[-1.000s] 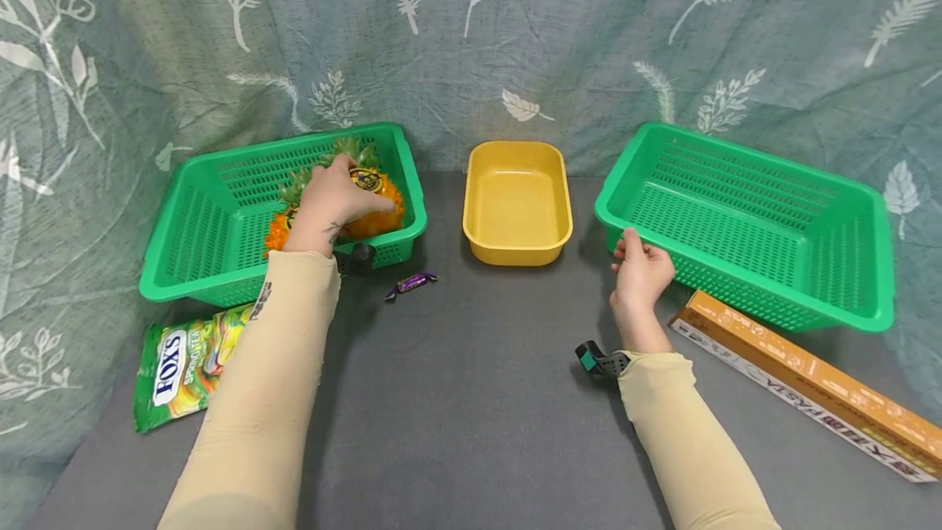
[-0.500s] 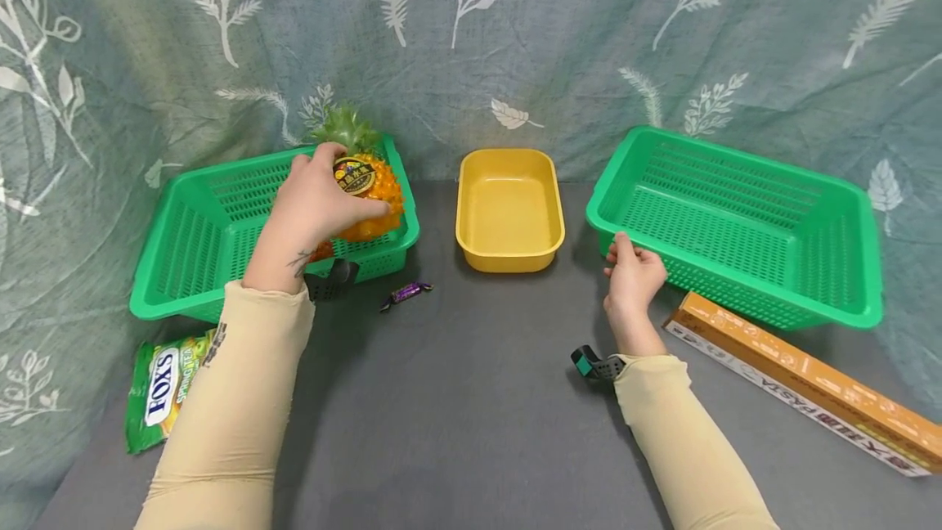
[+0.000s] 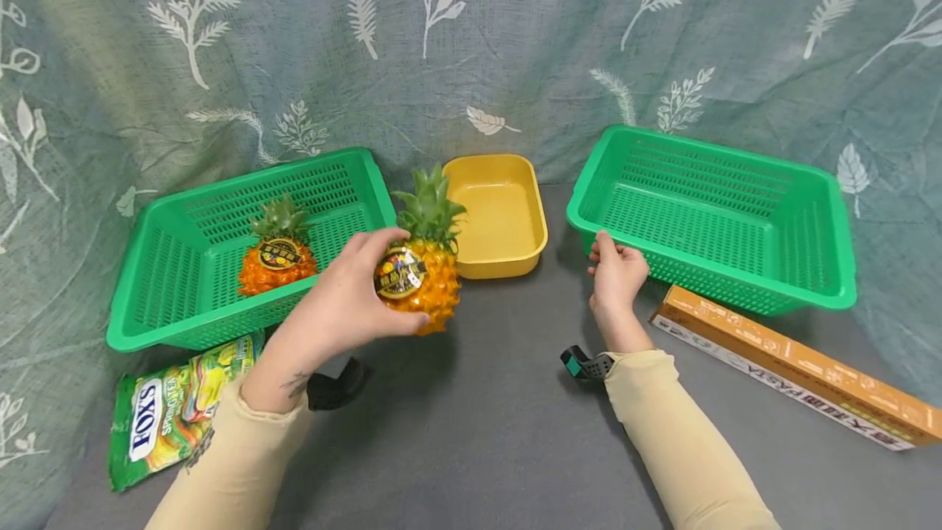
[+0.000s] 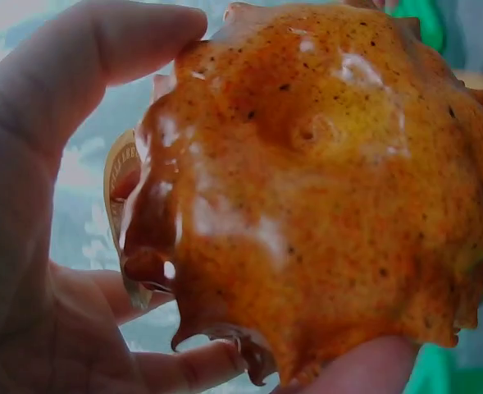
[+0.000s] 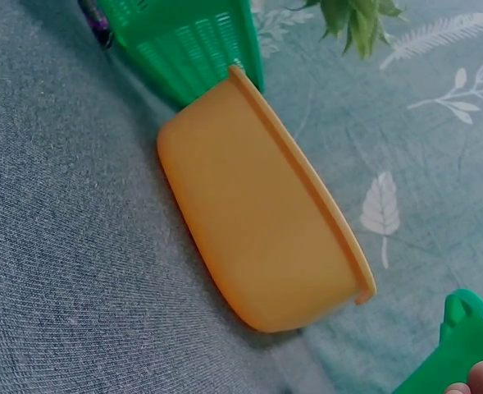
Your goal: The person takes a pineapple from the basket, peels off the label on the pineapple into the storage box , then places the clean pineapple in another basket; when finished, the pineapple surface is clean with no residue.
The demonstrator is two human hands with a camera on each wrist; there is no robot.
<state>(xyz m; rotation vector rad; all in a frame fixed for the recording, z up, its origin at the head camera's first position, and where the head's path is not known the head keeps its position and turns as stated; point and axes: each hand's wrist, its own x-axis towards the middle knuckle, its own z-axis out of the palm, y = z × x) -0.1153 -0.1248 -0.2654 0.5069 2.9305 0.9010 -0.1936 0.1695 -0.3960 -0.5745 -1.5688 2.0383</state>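
My left hand [image 3: 346, 301] grips an orange pineapple [image 3: 434, 280] with green leaves and a black-and-gold label, held up in front of the yellow tub [image 3: 504, 267]. The left wrist view looks at the shiny, spiky underside of this pineapple [image 4: 307, 180], with thumb and fingers around it. A second pineapple [image 3: 278, 264] sits in the left green basket [image 3: 147, 252]. At the near left corner of the right green basket [image 3: 736, 278], my right hand [image 3: 618, 276] has its fingers curled and pinches the rim.
A FOX'S candy bag [image 3: 169, 415] lies before the left basket. An orange pasta box [image 3: 795, 366] lies before the right one. A purple wrapped candy [image 5: 96, 23] shows in the right wrist view. Behind hangs a leaf-patterned curtain [image 3: 471, 47].
My left hand has lifted the pineapple out of the left basket and carried it right and nearer. The second pineapple is uncovered. My right hand stays at the rim; the head view has shifted.
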